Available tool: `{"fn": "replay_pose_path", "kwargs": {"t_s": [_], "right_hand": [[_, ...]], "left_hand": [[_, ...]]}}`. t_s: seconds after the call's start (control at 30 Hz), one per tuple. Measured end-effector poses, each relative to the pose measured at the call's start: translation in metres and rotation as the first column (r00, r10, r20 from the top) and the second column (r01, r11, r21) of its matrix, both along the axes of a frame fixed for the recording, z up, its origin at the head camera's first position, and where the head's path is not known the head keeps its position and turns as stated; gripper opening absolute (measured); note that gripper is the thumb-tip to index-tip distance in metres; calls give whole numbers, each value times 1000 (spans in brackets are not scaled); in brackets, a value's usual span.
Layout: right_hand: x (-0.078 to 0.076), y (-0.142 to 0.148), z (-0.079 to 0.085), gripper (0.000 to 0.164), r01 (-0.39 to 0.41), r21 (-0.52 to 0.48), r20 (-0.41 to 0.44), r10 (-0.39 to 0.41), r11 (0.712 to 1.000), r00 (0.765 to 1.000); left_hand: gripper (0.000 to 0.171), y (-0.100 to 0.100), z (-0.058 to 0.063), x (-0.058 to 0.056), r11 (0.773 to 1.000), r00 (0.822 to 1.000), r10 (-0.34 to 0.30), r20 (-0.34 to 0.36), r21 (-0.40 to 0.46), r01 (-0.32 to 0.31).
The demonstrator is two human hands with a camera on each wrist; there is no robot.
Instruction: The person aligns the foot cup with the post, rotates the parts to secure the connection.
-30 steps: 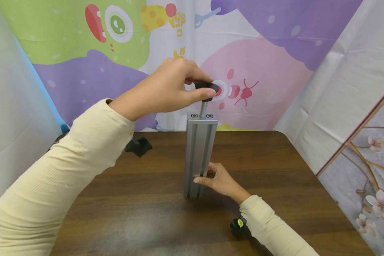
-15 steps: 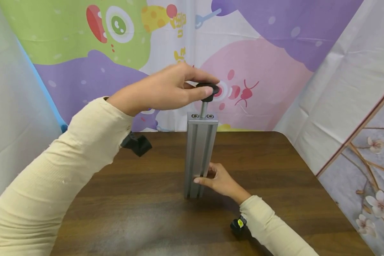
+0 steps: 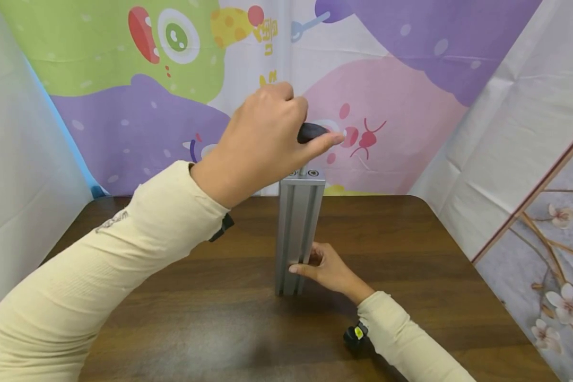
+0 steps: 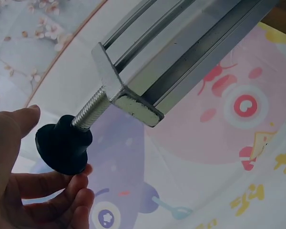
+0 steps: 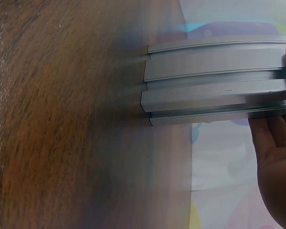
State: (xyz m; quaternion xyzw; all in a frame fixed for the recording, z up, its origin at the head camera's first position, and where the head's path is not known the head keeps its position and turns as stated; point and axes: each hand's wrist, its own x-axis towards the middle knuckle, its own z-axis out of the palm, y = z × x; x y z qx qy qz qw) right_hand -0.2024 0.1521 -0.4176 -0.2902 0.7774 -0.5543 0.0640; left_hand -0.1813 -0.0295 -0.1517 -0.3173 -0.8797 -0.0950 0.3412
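Note:
A silver slotted aluminium profile point(image 3: 300, 228) stands upright on the table, with an end plate point(image 4: 107, 74) on top. From that plate a threaded stud point(image 4: 90, 112) rises to a black levelling foot point(image 3: 311, 132). My left hand point(image 3: 265, 132) is at the foot, its fingers curled against the rim. In the left wrist view the left thumb point(image 4: 26, 119) is lifted off the black foot. Lower down, my right hand point(image 3: 331, 270) grips the profile, thumb on the front face and fingers behind. The right wrist view shows the profile's lower end against the wood.
The brown wooden table point(image 3: 210, 318) spreads around the profile. A cartoon-printed curtain point(image 3: 387, 106) hangs behind it, and a flower-patterned panel point(image 3: 554, 254) stands at the right. Black wrist cameras sit on both sleeves.
My left hand has rotated about the foot: its fingers have curled in and its thumb now reaches past the foot to the right. The profile and my right hand have stayed put.

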Motion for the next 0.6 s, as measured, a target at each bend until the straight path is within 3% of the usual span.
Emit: {"fn": "replay_pose_path", "kwargs": {"t_s": [0.13,0.27,0.37,0.43,0.47,0.6], "right_hand": [[0,0,0,23,-3,3,-8,3,1000,1000],[0,-1,0,23,13,11,-6,-13,1000,1000],[-1,-1,-1,22,27,14,3,-27,1000,1000],[-1,-1,-1,23,28,11,10,-28,1000,1000],[-2,-1,-1,23,29,9,12,-29,1000,999],[-2,-1,-2,24,26,-2,30,-26,1000,999]], "left_hand": [[57,1,0,0,1000,1000,7,9,-11,-7],[46,-3,4,-3,998,995,-68,77,-13,69],[34,-8,9,-6,984,959,-177,221,23,176],[30,-11,14,-8,970,909,-241,341,65,233],[30,-13,16,-10,963,871,-268,410,96,251],[38,-20,22,-16,929,687,-371,625,240,283]]}}
